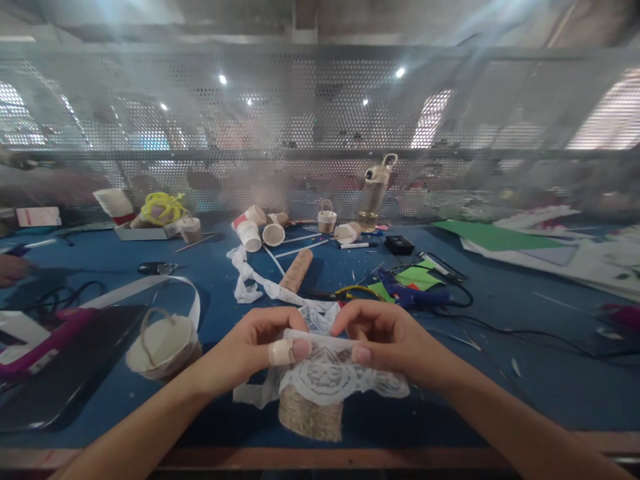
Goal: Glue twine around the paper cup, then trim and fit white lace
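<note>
Both hands pinch the upper edge of a strip of white lace (333, 377) near the front of the table. My left hand (260, 343), with a bandage round its thumb, grips the edge on the left. My right hand (385, 337) grips it on the right, thumb in front and fingers behind. Below the lace shows a curved piece wrapped in tan twine (310, 413); the lace covers its upper part. More lace (275, 290) trails away behind the hands to the left. Beside my left forearm stands a small twine-wrapped basket (163, 343) with a handle.
A blue glue gun (413, 290) with its cable lies right of centre. Behind are a twine roll (297, 270), paper cups (250, 230) and a water bottle (375, 193). Green and white sheets (500, 237) lie far right. At the left edge is another person's hand (13, 270).
</note>
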Tool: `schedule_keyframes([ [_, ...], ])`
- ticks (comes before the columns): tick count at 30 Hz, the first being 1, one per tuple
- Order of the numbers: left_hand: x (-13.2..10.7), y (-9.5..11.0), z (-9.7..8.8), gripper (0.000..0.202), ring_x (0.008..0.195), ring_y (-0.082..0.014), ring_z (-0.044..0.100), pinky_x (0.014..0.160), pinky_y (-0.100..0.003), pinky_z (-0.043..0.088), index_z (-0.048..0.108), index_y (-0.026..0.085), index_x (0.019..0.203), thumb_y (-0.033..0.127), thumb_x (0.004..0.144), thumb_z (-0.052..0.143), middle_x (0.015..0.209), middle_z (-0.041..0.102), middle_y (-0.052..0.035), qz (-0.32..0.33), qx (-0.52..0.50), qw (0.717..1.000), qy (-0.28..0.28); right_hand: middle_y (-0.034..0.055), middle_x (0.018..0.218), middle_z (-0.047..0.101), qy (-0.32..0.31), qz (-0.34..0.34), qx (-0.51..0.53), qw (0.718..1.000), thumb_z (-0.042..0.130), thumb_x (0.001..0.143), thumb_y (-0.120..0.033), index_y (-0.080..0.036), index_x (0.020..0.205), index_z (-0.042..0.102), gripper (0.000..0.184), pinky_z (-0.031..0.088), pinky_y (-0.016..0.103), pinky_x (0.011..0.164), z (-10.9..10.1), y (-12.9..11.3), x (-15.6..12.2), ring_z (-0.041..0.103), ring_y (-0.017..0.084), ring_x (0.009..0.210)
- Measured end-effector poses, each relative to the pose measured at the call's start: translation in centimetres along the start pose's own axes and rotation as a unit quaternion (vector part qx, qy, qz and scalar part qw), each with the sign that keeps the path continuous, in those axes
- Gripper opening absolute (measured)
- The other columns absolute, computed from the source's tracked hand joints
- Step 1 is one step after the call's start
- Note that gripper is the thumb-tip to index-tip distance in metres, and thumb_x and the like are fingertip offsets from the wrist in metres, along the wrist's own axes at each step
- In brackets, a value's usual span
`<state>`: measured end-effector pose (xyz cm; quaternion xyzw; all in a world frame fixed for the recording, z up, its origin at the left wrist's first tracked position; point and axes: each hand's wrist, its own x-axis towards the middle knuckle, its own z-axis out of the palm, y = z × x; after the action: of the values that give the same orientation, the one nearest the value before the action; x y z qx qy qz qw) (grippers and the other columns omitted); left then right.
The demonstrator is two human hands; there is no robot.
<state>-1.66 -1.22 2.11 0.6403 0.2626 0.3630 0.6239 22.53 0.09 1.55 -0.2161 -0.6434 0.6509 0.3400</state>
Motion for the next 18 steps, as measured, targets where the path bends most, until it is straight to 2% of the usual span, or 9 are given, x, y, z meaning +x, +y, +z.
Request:
schedule_keyframes([
  [4, -0.08, -0.52, -0.27, 0.034, 0.064, -0.0096, 0.048, 0.059, -0.022, 0.037, 0.060, 0.016, 0.074, 0.045, 0.083, 0.075, 0.071, 0.056, 0.0015, 0.031, 0.002, 0.999, 0.036, -0.0096, 0.065, 0.052, -0.017, -0.033, 0.014, 0.999, 0.082, 0.081, -0.026, -0.029, 0.109, 0.071, 0.030, 0.030, 0.010, 0.038, 0.15, -0.08, -0.21, 0.040, 0.000, 0.044],
  [6, 0.04, -0.58, -0.28, 0.034, 0.066, -0.0097, 0.049, 0.061, -0.022, 0.038, 0.060, 0.016, 0.073, 0.044, 0.084, 0.074, 0.071, 0.056, 0.0016, 0.047, 0.013, 0.997, 0.059, -0.0093, 0.068, 0.054, 0.002, -0.065, 0.007, 0.998, 0.080, 0.083, -0.023, -0.031, 0.110, 0.071, 0.030, 0.033, 0.009, 0.039, 0.19, 0.03, -0.24, 0.043, 0.000, 0.045],
  [9, 0.26, -0.38, -0.11, 0.028, 0.068, -0.0096, 0.050, 0.064, -0.021, 0.040, 0.063, 0.016, 0.073, 0.039, 0.085, 0.075, 0.072, 0.057, 0.0019, 0.060, 0.042, 0.993, 0.096, -0.0057, 0.076, 0.060, 0.062, -0.138, -0.027, 0.988, 0.080, 0.084, -0.022, -0.029, 0.103, 0.073, 0.021, 0.047, 0.010, 0.059, 0.03, 0.28, -0.25, 0.056, 0.003, 0.064],
  [11, 0.31, -0.20, 0.04, 0.025, 0.069, -0.0097, 0.051, 0.065, -0.021, 0.041, 0.065, 0.016, 0.075, 0.036, 0.086, 0.075, 0.073, 0.058, 0.0019, 0.062, 0.058, 0.990, 0.115, -0.0038, 0.084, 0.061, 0.090, -0.159, -0.037, 0.982, 0.079, 0.085, -0.023, -0.029, 0.102, 0.073, 0.019, 0.051, 0.013, 0.067, -0.16, 0.43, -0.28, 0.059, 0.005, 0.073],
  [14, 0.23, -0.05, 0.17, 0.021, 0.071, -0.0099, 0.052, 0.066, -0.021, 0.041, 0.067, 0.017, 0.077, 0.034, 0.087, 0.074, 0.075, 0.061, 0.0018, 0.074, 0.103, 0.983, 0.131, -0.0043, 0.089, 0.057, 0.096, -0.145, -0.002, 0.985, 0.075, 0.088, -0.023, -0.032, 0.108, 0.069, 0.023, 0.052, 0.014, 0.054, -0.35, 0.51, -0.37, 0.062, 0.006, 0.067],
  [16, 0.09, -0.02, 0.16, 0.018, 0.072, -0.0102, 0.054, 0.067, -0.021, 0.042, 0.068, 0.018, 0.080, 0.033, 0.089, 0.071, 0.077, 0.064, 0.0016, 0.095, 0.152, 0.975, 0.134, -0.0047, 0.090, 0.056, 0.080, -0.133, 0.024, 0.988, 0.075, 0.087, -0.022, -0.033, 0.110, 0.068, 0.026, 0.050, 0.014, 0.045, -0.32, 0.44, -0.42, 0.060, 0.005, 0.059],
  [18, -0.04, -0.02, 0.08, 0.017, 0.073, -0.0104, 0.055, 0.068, -0.021, 0.042, 0.068, 0.018, 0.081, 0.031, 0.091, 0.069, 0.079, 0.065, 0.0013, 0.116, 0.183, 0.968, 0.126, -0.0051, 0.088, 0.057, 0.054, -0.131, 0.045, 0.989, 0.079, 0.083, -0.023, -0.032, 0.108, 0.069, 0.028, 0.049, 0.013, 0.043, -0.20, 0.31, -0.42, 0.057, 0.004, 0.056],
])
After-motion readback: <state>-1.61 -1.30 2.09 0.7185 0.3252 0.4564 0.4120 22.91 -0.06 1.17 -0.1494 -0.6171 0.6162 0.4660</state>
